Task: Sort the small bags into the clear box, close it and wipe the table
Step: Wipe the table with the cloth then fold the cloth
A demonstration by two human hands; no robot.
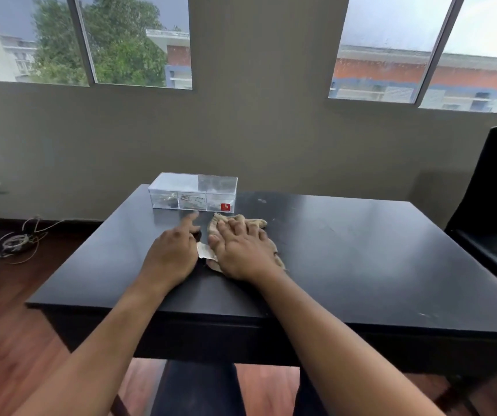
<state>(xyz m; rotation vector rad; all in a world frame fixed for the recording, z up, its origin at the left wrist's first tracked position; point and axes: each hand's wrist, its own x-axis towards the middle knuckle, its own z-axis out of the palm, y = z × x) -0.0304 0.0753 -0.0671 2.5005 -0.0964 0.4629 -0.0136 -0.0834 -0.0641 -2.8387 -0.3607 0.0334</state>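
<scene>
Two hands are on the black surface [346,250], and the task looks to be at its last step, the wiping. The right hand [241,253] lies flat with fingers spread on a beige cloth [251,222], pressing it down and not pinching it. The left hand [172,253] rests just beside it, open, its forefinger stretched toward the far side, holding nothing.

The clear box [193,192] stands at the far edge of the surface, left of centre, with its lid seemingly on. Small items, probably the bags, show through its front wall, but they are too small to tell.

I judge the cloth to be soft and light. It will bunch up and slide easily on this smooth top, so a flat palm over its middle controls it better than a hold at one corner. The box looks stiff and light, so a sweep that touches it may push it off the far edge.

Much open room lies to the right and toward the near edge. A black chair [493,205] stands beyond the right edge.
</scene>
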